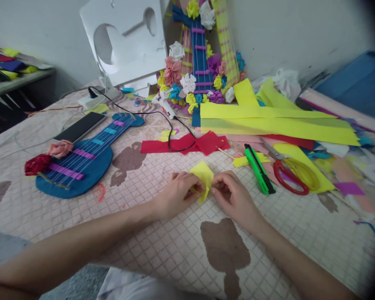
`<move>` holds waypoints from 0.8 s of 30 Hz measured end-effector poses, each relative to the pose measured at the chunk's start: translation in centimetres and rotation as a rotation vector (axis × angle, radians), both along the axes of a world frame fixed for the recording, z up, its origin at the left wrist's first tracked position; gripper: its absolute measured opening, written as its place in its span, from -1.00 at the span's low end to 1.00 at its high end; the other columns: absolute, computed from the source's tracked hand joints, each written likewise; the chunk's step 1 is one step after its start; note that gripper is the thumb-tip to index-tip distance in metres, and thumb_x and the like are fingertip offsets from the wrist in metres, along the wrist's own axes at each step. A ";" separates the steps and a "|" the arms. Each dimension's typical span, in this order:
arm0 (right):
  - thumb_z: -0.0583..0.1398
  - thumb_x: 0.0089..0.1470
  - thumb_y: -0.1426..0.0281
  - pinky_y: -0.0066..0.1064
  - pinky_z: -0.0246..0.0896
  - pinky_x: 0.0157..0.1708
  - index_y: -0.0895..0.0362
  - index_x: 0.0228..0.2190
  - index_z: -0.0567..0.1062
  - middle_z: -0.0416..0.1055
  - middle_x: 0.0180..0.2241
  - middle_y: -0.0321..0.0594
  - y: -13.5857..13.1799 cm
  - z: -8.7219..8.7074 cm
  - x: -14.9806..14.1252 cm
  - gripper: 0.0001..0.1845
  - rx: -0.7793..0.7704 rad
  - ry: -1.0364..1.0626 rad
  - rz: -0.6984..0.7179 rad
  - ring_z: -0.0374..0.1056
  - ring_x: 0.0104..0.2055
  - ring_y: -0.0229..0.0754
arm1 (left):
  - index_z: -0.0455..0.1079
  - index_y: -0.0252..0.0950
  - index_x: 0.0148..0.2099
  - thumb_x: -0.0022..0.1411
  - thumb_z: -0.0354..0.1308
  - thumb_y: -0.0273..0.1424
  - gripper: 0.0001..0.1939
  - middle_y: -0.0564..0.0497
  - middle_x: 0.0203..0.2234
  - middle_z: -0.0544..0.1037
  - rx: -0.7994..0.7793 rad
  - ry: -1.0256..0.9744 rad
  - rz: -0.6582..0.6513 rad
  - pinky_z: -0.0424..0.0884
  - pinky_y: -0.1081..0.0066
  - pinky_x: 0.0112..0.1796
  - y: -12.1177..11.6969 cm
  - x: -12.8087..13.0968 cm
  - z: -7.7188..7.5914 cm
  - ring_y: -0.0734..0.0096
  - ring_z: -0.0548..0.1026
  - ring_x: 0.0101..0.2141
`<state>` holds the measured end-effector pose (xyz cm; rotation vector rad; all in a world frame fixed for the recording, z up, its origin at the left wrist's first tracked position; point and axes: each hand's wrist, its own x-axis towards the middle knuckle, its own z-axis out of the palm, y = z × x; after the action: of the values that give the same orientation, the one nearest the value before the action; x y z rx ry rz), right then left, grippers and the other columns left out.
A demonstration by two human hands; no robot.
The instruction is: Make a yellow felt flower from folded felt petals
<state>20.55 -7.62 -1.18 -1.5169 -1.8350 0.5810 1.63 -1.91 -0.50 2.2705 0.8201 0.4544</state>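
Note:
Low over the table's middle, a small yellow piece of crepe-like paper (203, 170) is held with one corner pointing up. My left hand (179, 192) is closed on its left and lower part, fingers curled over it. At the right edge of the paper, my right hand (233, 193) is pinched closed, its fingertips against that edge. Parts of the paper are hidden behind the left fingers. Just beyond the hands lie red paper pieces (181, 143) and a thin wooden stick (225, 153). A green utility knife (258, 170) rests to the right of my right hand.
Red-and-yellow-handled scissors (290, 173) and long yellow strips (268, 123) lie right. A blue guitar-shaped craft (81, 160) with paper roses and a dark phone (79, 127) are left. A corded glue gun (165, 104) stands behind, before flower-decorated guitar crafts (201, 54).

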 end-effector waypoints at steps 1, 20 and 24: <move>0.12 0.02 0.51 -0.30 0.25 -0.32 0.09 -0.32 0.29 0.21 -0.31 -0.22 -0.1 0.1 -0.3 -0.85 0.008 -0.006 0.000 0.23 -0.30 -0.18 | 0.33 -0.26 -0.24 0.11 0.05 -0.58 -0.83 0.06 -0.31 0.49 -0.022 -0.009 -0.002 0.16 0.23 -0.14 0.1 0.0 0.1 0.32 0.39 -0.21; 0.18 0.00 0.52 -0.18 0.21 -0.24 0.07 -0.38 0.26 0.28 -0.33 -0.21 -0.2 -0.4 -1.1 -0.82 0.011 -0.187 0.109 0.20 -0.21 -0.07 | 0.32 -0.29 -0.26 0.02 0.06 -0.64 -0.78 0.00 -0.29 0.46 0.074 -0.021 0.087 0.28 0.24 -0.18 0.7 -0.3 -0.2 0.28 0.37 -0.19; 0.17 0.01 0.52 -0.18 0.21 -0.24 0.07 -0.39 0.27 0.28 -0.33 -0.22 -0.3 -0.5 -1.1 -0.83 0.020 -0.169 0.106 0.20 -0.21 -0.07 | 0.32 -0.29 -0.25 0.04 0.05 -0.63 -0.78 -0.03 -0.27 0.45 0.208 -0.010 0.238 0.30 0.23 -0.15 1.6 -1.4 -0.1 0.27 0.36 -0.19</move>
<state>19.47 -7.88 -1.66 -1.5017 -2.0536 0.4945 0.23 -0.29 -0.61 2.3656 1.0876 0.6875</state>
